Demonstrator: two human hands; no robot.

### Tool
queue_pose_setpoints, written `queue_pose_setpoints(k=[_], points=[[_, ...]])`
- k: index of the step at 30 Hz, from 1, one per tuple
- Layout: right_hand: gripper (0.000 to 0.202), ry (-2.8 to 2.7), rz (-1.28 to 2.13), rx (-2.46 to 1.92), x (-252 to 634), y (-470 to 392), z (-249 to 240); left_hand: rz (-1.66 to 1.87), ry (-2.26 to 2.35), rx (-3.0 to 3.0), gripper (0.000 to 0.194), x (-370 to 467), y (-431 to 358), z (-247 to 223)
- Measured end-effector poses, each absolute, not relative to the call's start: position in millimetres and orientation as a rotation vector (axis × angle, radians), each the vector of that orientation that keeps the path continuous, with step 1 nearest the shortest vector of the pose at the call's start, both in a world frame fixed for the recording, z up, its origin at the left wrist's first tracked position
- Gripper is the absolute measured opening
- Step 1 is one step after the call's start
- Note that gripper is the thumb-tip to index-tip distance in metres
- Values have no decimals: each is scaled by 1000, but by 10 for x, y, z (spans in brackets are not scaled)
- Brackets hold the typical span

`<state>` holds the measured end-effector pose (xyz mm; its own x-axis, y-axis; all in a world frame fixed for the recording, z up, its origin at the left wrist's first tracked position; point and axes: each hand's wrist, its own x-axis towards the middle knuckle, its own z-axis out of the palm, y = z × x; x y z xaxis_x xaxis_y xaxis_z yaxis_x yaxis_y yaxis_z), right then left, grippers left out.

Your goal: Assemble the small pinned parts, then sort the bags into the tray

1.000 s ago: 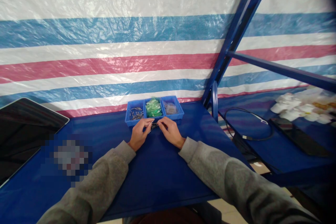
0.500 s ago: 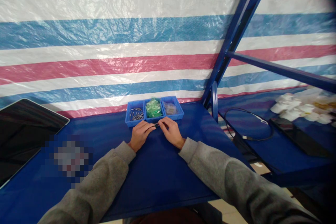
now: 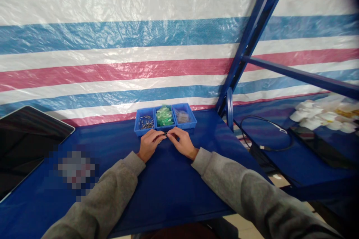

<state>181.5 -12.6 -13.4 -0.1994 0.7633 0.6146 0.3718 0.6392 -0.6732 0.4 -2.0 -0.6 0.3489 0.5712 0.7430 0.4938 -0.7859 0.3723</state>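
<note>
Grey sleeves (image 3: 117, 183) lead to my left hand (image 3: 148, 143) and right hand (image 3: 182, 142), whose fingertips almost meet, both pinching one small dark piece (image 3: 165, 134) between them; its shape is too tiny to make out. It sits just my side of three blue bins set in a row. At eleven o'clock the left bin (image 3: 140, 132) holds thin metallic pins (image 3: 146, 124), loosely strewn; at twelve the middle bin (image 3: 160, 128) is heaped with green packets (image 3: 165, 115); at one the right bin (image 3: 190, 125) holds clear, filmy bits (image 3: 182, 116). Blue tabletop (image 3: 171, 186) spreads down to its near edge at six o'clock, leaving me room to draw straight back. Its right edge slants from two to four. Farther out, a dark screen (image 3: 28, 145) leans at nine and a striped sheet (image 3: 126, 56) hangs across twelve.
</note>
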Motion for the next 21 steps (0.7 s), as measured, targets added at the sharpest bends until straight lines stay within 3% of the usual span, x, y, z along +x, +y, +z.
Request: queue_pose_setpoints(k=[21], points=[[30, -1874, 465, -916, 1825, -114, -125, 1405, 1056, 2464, 13, 20, -54, 42]])
